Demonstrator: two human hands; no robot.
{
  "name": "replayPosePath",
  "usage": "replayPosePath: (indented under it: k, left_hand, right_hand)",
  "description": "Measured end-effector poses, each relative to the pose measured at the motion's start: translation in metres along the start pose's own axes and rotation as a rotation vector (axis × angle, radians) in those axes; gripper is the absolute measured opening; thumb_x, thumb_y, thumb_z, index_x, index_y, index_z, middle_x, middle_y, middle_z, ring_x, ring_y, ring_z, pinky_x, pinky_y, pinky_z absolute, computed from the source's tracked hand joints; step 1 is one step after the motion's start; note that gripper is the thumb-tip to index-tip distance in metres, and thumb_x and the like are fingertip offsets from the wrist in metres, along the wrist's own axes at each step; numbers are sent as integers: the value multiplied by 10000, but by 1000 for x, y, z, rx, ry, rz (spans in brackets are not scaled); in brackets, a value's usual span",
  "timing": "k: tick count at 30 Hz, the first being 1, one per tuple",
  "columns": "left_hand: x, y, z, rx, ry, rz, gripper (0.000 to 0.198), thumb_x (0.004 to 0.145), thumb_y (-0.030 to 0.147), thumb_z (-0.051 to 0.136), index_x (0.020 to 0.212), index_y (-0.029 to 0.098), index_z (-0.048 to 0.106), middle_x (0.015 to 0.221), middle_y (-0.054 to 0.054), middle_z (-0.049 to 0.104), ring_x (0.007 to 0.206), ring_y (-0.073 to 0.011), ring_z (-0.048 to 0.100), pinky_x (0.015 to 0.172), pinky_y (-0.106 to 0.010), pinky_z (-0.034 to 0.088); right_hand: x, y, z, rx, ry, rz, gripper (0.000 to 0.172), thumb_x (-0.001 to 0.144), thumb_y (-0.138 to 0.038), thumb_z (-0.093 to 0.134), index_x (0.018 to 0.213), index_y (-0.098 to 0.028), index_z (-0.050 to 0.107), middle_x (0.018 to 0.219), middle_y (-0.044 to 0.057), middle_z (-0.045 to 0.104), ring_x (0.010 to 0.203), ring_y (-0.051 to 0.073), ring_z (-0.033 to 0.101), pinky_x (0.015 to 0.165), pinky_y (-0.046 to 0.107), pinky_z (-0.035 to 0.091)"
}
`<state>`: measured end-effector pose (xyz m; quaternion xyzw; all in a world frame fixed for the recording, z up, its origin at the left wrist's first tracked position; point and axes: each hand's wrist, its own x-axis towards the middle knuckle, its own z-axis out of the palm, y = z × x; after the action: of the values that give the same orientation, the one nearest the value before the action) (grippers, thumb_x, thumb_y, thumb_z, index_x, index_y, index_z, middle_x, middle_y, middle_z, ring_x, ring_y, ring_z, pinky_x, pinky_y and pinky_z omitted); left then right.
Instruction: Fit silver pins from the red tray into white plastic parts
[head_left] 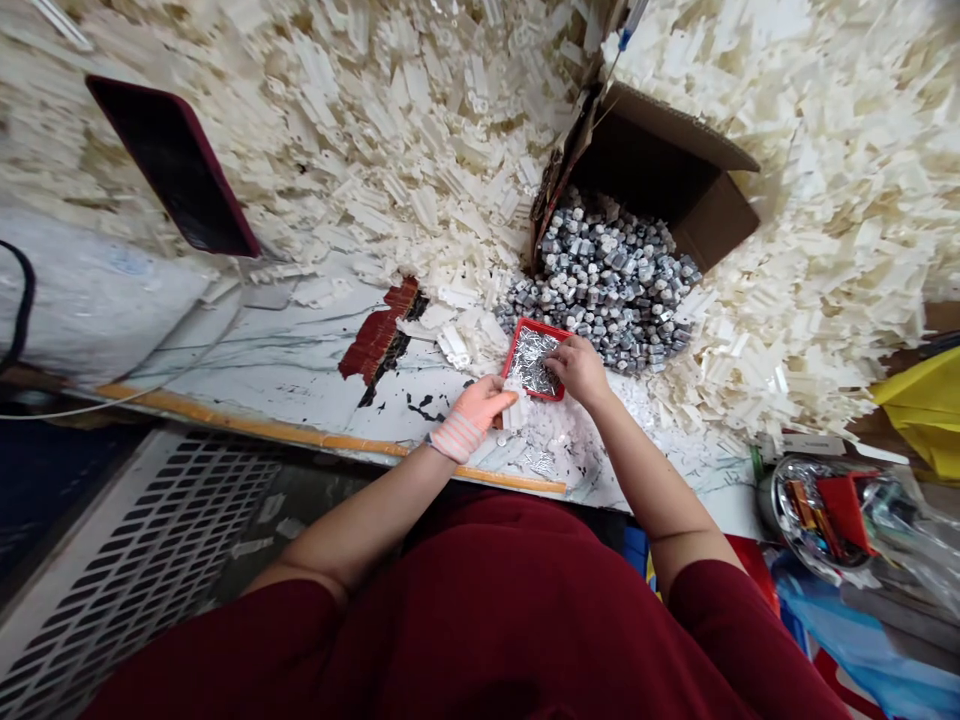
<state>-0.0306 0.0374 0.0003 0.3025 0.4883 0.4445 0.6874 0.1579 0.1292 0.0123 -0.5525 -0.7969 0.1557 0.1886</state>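
Observation:
My left hand (480, 410), in an orange and white glove, is closed on a white plastic part (513, 410) just in front of a small red tray (512, 356). Many thin silvery metal pins (531, 358) fill that tray. My bare right hand (576, 368) reaches over the tray's right side, its fingertips pinched down among the pins. Whether a pin is between them is too small to tell. Behind the tray, grey and white cylindrical pieces (611, 275) spill out of a tipped cardboard box (716, 220).
White plastic parts (360, 130) are heaped across the back and right. A phone (176, 165) stands at the left, with a torn red cardboard piece (379, 335) nearer the middle. Loose pins (540, 460) lie by the table's front edge. A round metal container (780, 510) stands at right.

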Motion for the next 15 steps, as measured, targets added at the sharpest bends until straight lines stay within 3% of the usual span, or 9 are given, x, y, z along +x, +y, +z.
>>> replayPosePath:
  k: [4, 9, 12, 15]
  left_hand:
    - [2, 1, 5, -35, 0, -16, 273, 662, 310, 704, 830, 180, 534, 618, 39, 585, 504, -110, 557, 453, -210, 426]
    - [-5, 6, 14, -76, 3, -32, 295, 627, 283, 710, 832, 176, 525, 632, 30, 605, 525, -130, 586, 472, -238, 475]
    - [-11, 9, 18, -68, 12, -19, 309, 611, 254, 711, 825, 177, 501, 621, 34, 605, 502, -125, 577, 463, -240, 477]
    - [-16, 11, 21, -57, -2, -2, 311, 614, 236, 707, 811, 188, 472, 594, 48, 593, 483, -121, 571, 455, -235, 472]
  right_hand:
    - [-12, 1, -2, 374, 41, 131, 156, 757, -334, 704, 719, -184, 687, 803, 44, 643, 806, 183, 576, 780, 345, 470]
    - [-37, -17, 2, 989, -64, 326, 340, 676, -468, 734, 844, -184, 651, 720, -11, 642, 636, 124, 578, 653, 301, 504]
    - [-47, -31, 2, 1058, -61, 330, 349, 622, -418, 782, 838, -189, 631, 725, -13, 648, 656, 126, 605, 681, 302, 519]
    - [-51, -41, 0, 985, -38, 283, 307, 641, -390, 759, 835, -198, 618, 732, -5, 648, 652, 131, 600, 669, 297, 520]
